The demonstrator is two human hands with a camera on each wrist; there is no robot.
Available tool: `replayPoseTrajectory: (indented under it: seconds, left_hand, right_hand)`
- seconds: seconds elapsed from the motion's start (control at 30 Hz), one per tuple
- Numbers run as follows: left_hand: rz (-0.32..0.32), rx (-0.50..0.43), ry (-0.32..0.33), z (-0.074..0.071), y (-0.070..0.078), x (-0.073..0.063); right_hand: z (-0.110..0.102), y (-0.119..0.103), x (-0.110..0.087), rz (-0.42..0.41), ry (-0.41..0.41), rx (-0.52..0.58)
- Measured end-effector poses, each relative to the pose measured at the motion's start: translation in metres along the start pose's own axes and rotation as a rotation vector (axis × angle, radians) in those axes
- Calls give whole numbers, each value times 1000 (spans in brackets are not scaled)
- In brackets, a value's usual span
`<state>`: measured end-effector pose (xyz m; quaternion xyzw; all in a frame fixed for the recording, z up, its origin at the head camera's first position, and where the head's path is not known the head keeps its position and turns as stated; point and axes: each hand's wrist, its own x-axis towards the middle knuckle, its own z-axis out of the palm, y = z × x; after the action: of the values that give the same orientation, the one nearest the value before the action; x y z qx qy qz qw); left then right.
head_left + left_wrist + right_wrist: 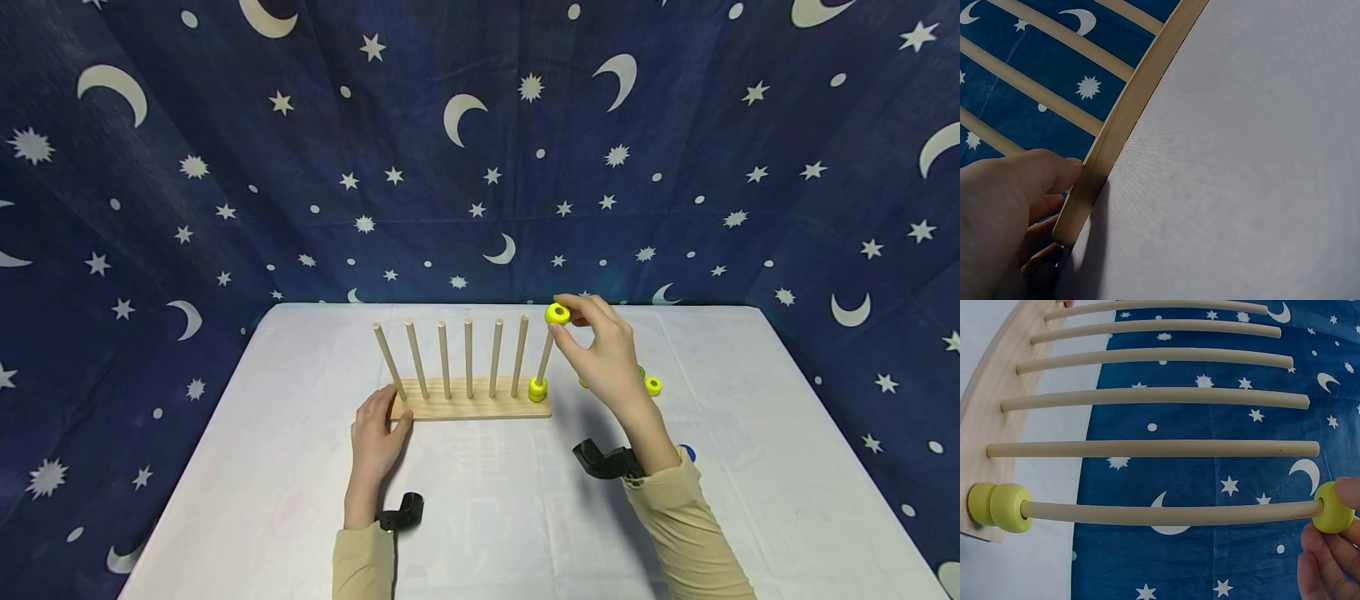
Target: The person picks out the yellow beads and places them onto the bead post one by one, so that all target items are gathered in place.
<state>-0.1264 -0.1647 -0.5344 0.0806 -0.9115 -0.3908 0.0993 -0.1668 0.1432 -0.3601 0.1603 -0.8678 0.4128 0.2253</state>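
A wooden base [472,407] with a row of several upright pegs [468,358] stands on the table. My left hand [375,433] grips the base's left end, thumb [1054,169] on the front edge and fingers behind. My right hand [603,350] pinches a yellow bead [557,313] between thumb and fingers at the top of the rightmost peg [1172,514]. In the right wrist view the peg's tip enters the hole of that bead. Two yellow beads [1010,507] sit stacked at the bottom of the same peg. The other pegs are bare.
Right of the base, partly behind my right hand, lie a yellow bead [653,386] and a green one [641,372]. A blue bead [688,452] shows beside the right forearm. A white cloth [285,500] covers the table; a dark blue curtain [420,125] hangs behind it.
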Motion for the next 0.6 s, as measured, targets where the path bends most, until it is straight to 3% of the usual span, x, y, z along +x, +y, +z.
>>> replayPoseTrajectory:
  seconds: [0.6]
  left_hand:
    - [5, -3, 8, 1, -1, 0]
  right_hand:
    - [3, 3, -3, 48, -22, 14]
